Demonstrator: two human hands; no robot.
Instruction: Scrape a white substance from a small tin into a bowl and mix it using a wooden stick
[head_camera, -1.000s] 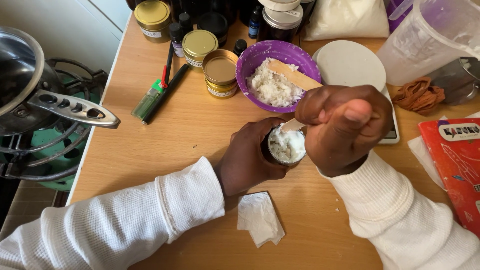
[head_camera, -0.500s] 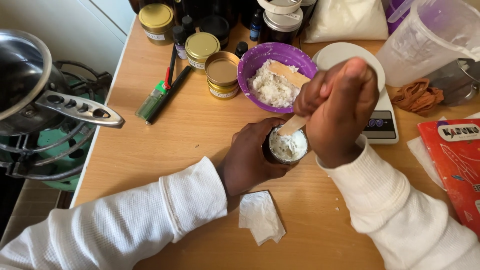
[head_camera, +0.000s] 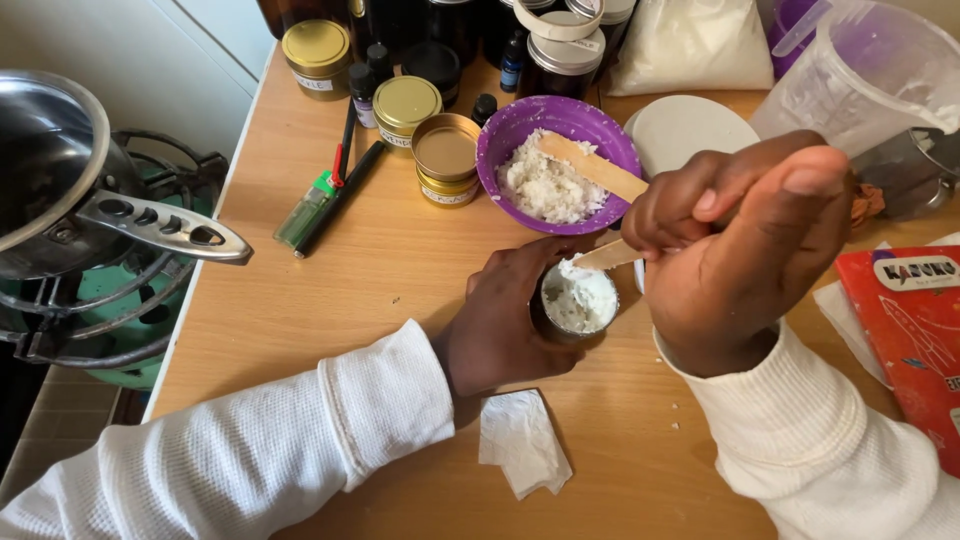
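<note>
The left hand (head_camera: 505, 325) is wrapped around a small tin (head_camera: 578, 303) filled with white wax flakes, steadying it on the wooden table (head_camera: 330, 290), much as it did a second ago. The right hand (head_camera: 745, 245) is closed on a wooden stick (head_camera: 610, 256), pinched between thumb and fingers, with the stick's tip touching the flakes at the tin's upper rim. Compared with the earlier frames, the right hand has lifted and swung to the right of the tin, so the tin's contents now show in full where the fist once covered part of them. Just beyond the knuckles of both hands sits a purple bowl (head_camera: 520, 135) of the same white flakes, with a second flat stick (head_camera: 592, 166) lying in it. A gold tin (head_camera: 446, 158) stands beside the bowl, left of it. Below the left wrist lies a crumpled white tissue (head_camera: 522, 442). To the right of the right forearm is a red booklet (head_camera: 915, 340).
</note>
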